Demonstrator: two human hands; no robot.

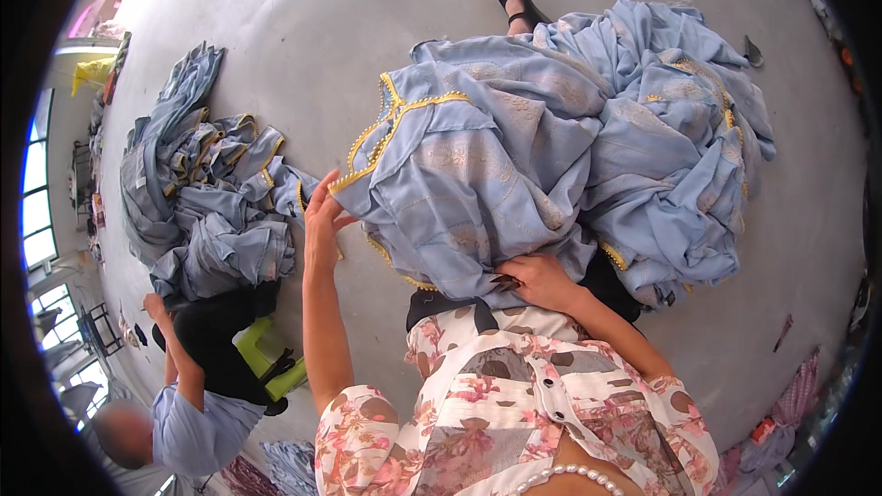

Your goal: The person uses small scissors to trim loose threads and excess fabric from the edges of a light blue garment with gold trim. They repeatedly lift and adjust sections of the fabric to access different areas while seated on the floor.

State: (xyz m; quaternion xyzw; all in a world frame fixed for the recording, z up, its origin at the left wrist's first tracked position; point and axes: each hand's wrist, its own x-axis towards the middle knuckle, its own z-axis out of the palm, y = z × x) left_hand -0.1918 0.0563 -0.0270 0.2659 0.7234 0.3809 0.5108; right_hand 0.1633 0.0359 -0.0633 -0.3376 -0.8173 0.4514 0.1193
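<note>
A light blue garment (459,161) with yellow beaded trim and pale patterned patches lies spread over my lap. At its left edge, my left hand (322,220) has the trimmed corner between thumb and fingers, the arm stretched out. My right hand (542,282) rests on the near edge of the cloth, its fingers curled around a small dark tool (505,282). It looks like thread snips, but the hand hides most of it. To the right, more blue cloth with yellow trim (680,156) is heaped up against the garment.
At the left, another person (207,422) sits by a green stool (262,358) with a heap of blue garments (211,193) before them. My black shoe (521,5) shows beyond the cloth on the grey floor (303,0). Patterned cloth (795,395) lies at the lower right.
</note>
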